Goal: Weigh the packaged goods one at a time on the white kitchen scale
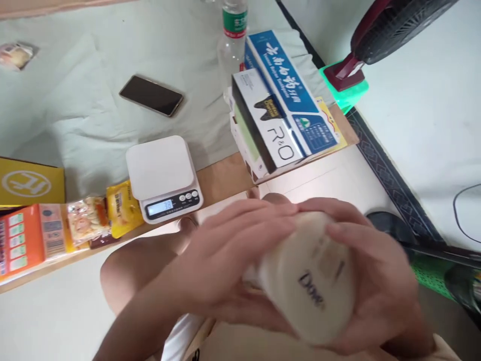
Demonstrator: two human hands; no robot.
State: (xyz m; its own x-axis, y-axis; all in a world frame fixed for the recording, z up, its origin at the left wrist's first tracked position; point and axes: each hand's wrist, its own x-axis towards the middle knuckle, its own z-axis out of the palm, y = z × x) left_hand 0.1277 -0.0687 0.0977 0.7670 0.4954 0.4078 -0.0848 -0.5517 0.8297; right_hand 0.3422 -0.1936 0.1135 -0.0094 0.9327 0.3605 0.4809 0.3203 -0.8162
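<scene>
The person's left hand (pixel 229 260) and right hand (pixel 376 281) both wrap around a white Dove bottle (pixel 311 286), which looks blurry and close to the camera. Behind the hands, a small white kitchen scale (pixel 161 173) sits on a brown board (pixel 221 178), with snack packets (pixel 101 215) and an orange box (pixel 26 240) just beside it and a pile of toothpaste boxes (pixel 278 115) at the other end. Farther back, a dark phone (pixel 151 95) lies on a pale sheet (pixel 67 110), and a clear water bottle (pixel 233 40) stands behind the boxes.
</scene>
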